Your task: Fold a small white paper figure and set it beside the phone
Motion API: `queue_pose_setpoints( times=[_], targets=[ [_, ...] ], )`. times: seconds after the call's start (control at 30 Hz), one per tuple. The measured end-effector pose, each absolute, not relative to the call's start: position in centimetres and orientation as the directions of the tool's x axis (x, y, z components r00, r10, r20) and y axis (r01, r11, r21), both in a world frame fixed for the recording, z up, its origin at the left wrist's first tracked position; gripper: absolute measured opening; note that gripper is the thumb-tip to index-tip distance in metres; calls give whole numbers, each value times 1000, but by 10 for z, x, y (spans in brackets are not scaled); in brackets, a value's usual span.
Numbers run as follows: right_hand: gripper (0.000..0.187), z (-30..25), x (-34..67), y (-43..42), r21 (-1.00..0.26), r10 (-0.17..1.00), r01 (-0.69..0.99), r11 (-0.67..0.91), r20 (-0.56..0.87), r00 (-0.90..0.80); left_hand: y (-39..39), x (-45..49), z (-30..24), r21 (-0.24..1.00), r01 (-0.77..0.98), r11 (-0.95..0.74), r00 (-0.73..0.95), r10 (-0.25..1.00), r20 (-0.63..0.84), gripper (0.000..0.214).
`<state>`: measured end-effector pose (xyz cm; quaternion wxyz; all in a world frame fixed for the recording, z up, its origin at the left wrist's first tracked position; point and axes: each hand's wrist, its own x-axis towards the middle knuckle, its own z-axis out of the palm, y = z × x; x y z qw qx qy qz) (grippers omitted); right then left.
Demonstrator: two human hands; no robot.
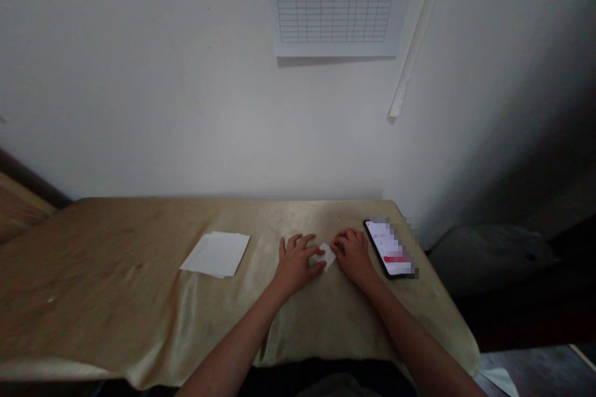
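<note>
Forearms point(242, 347): seen reaching in from the bottom edge over the cloth-covered surface point(116, 273).
Left hand point(295, 260): laid flat, grip open, fingers spread, thumb pressed on the folded paper point(326, 255).
Right hand point(354, 254): grip half curled, fingertips at the paper's right edge; a pinch cannot be told.
Folded paper: lying on the surface between both hands.
Sheets point(216, 254): stacked to the left, well apart.
Phone point(390, 248): screen lit, just beside the right hand.

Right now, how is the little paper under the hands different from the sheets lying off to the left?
The small paper is much smaller than the loose sheets. The small paper looks folded up; the loose sheets lie flat, slightly fanned. The left hand and right hand both touch the small paper; nothing touches the loose sheets. Both are white and rest on the tan table cover.
</note>
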<state>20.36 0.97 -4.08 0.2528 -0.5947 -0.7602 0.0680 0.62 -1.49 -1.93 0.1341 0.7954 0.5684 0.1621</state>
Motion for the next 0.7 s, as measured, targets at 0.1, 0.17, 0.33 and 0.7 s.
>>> queue_pose_setpoints(
  times=[0.1, 0.17, 0.33, 0.7],
  targets=[
    [14, -39, 203, 7, -415, 934, 861, 293, 318, -165, -13, 3, -19, 394, 864, -313, 299, 949, 98, 24],
    [13, -36, 202, 6, -422, 931, 855, 300, 323, -167, -11, 2, -19, 388, 867, -313, 297, 949, 102, 26],
    [9, -32, 203, 6, -425, 935, 854, 301, 310, -175, -11, 1, -19, 381, 872, -307, 288, 952, 107, 27],
    [19, -21, 207, -1, -458, 949, 835, 305, 222, -225, -12, 3, -18, 384, 876, -291, 271, 957, 107, 26]
  ],
)
